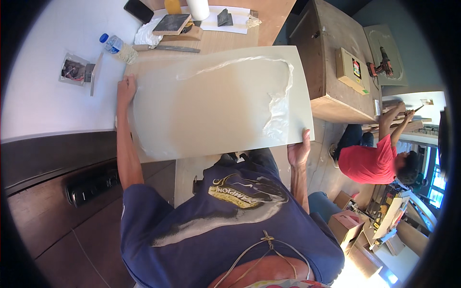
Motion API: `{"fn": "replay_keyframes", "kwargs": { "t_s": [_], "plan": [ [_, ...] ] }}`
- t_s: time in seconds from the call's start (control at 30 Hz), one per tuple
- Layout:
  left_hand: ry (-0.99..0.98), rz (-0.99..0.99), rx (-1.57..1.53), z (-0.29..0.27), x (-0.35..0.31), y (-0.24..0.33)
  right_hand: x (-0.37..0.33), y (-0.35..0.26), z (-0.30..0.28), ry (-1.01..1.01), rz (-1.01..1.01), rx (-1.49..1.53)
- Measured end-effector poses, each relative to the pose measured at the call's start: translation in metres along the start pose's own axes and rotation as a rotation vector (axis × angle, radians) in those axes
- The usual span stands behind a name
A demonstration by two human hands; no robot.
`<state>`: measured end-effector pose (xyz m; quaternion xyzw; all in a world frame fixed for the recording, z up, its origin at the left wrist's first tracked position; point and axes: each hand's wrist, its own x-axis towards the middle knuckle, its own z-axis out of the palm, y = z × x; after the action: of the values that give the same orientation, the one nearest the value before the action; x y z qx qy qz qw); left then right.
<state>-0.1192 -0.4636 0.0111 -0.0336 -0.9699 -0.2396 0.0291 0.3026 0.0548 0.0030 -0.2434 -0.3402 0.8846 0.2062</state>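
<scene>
A large pale grey panel [216,103] spans the space in front of my body, with a brownish smooth area in its middle. A whitish, wet-looking smear [278,115] curves along its far and right sides. At the panel's left edge my left hand [126,89] is closed on it. My right hand [300,150] grips the near right corner, thumb at the edge, the other fingers partly hidden beneath. The panel's underside is out of sight.
Beyond the panel, a wooden tabletop [269,14] bears a water bottle [120,48], a sanding block [172,24], a flat file [177,49] and a phone [139,10]. A wooden cabinet [331,62] stands right. A person in a red shirt [367,161] works there; a cordless drill [382,65] lies nearby.
</scene>
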Motion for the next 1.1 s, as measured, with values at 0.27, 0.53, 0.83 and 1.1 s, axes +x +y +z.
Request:
{"fn": "replay_keyframes", "kwargs": {
  "t_s": [0.27, 0.53, 0.83, 1.1],
  "plan": [
    [0.105, -0.219, -0.061, -0.011, -0.13, 0.04, 0.119, -0.041, -0.017, -0.054, 0.033, -0.123],
    [0.374, -0.611, -0.237, 0.026, -0.261, 0.071, 0.288, -0.047, 0.018, -0.18, 0.189, -0.179],
    [0.683, -0.782, -1.142, 0.082, -0.3, 0.129, 0.342, -0.042, 0.06, -0.303, 0.114, -0.289],
    [0.906, -0.782, -1.112, 0.106, -0.328, 0.181, 0.353, -0.036, 0.05, -0.379, 0.109, -0.257]
  ]
}}
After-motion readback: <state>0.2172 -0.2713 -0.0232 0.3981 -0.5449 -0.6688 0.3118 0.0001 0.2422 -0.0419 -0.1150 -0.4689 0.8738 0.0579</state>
